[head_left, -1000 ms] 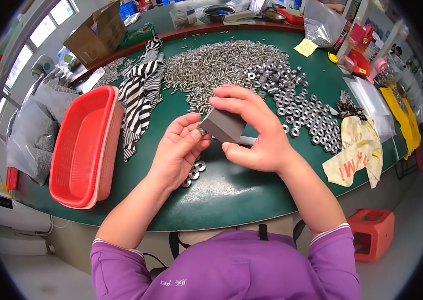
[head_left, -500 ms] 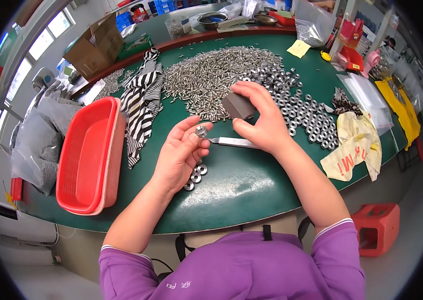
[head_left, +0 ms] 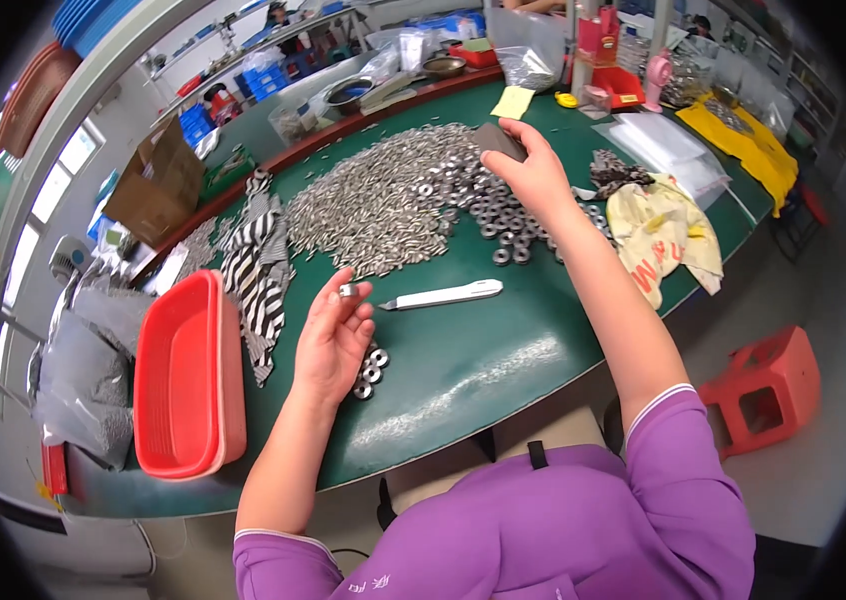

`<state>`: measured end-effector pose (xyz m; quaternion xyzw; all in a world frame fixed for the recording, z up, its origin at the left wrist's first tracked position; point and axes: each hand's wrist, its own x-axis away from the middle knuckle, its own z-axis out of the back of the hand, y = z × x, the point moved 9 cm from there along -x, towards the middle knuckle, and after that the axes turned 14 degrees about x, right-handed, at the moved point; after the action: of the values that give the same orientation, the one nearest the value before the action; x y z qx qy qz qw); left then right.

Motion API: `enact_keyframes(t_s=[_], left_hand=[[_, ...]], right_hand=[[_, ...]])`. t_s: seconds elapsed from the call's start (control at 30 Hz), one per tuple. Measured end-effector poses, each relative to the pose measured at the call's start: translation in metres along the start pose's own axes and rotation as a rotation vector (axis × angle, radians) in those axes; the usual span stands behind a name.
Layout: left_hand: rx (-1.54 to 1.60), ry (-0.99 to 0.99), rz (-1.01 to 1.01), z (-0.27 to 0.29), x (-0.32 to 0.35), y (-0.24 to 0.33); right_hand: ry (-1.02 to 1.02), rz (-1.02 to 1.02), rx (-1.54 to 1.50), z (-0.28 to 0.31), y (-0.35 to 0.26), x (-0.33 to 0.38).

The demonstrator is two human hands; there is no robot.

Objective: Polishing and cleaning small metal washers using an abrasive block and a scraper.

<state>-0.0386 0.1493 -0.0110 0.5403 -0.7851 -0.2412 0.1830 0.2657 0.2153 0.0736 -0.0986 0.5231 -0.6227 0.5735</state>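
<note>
My left hand (head_left: 333, 340) is held above the green table (head_left: 483, 365), pinching a small shiny metal ring (head_left: 348, 290) between thumb and fingers. Several finished-looking metal rings (head_left: 373, 374) lie beside its wrist. To the right of the fingertips a white craft knife (head_left: 448, 295) rests on the table, blade pointing left. Farther off, my right hand (head_left: 535, 172) grips a dark grey-brown block (head_left: 500, 142) above the far edge of a heap of metal rings (head_left: 515, 225). Next to that heap spreads a big pile of small metal pins (head_left: 373, 200).
Stacked red plastic baskets (head_left: 181, 375) and a striped cloth (head_left: 261, 285) are at left. On the right lie a cream cloth (head_left: 665, 240), clear plastic bags (head_left: 658, 150) and a yellow cloth (head_left: 743, 145). A cardboard box (head_left: 158, 188) stands at the back left, a red stool (head_left: 758, 390) at lower right.
My right hand has moved away from the left hand, farther back with the block. The left hand has turned palm upward slightly and keeps the ring. My view has shifted too.
</note>
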Motion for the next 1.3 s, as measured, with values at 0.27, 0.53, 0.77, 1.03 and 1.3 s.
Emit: enact_keyframes(t_s=[0.27, 0.53, 0.77, 1.03, 1.3], left_hand=[[-0.136, 0.038, -0.039, 0.000, 0.004, 0.002], [-0.129, 0.038, -0.042, -0.004, 0.004, 0.000], [-0.122, 0.036, -0.037, -0.004, 0.001, -0.001], [-0.128, 0.002, -0.060, -0.006, 0.002, 0.002], [-0.143, -0.026, -0.135, -0.009, 0.006, 0.010]], right_hand=[[0.071, -0.086, 0.679, 0.064, 0.072, -0.033], [-0.004, -0.210, 0.879, 0.098, 0.130, -0.061], [-0.267, -0.216, 1.194, 0.124, 0.160, -0.044], [0.540, 0.368, 0.345, 0.149, -0.017, -0.039], [-0.530, 0.872, -0.088, -0.084, -0.162, 0.136]])
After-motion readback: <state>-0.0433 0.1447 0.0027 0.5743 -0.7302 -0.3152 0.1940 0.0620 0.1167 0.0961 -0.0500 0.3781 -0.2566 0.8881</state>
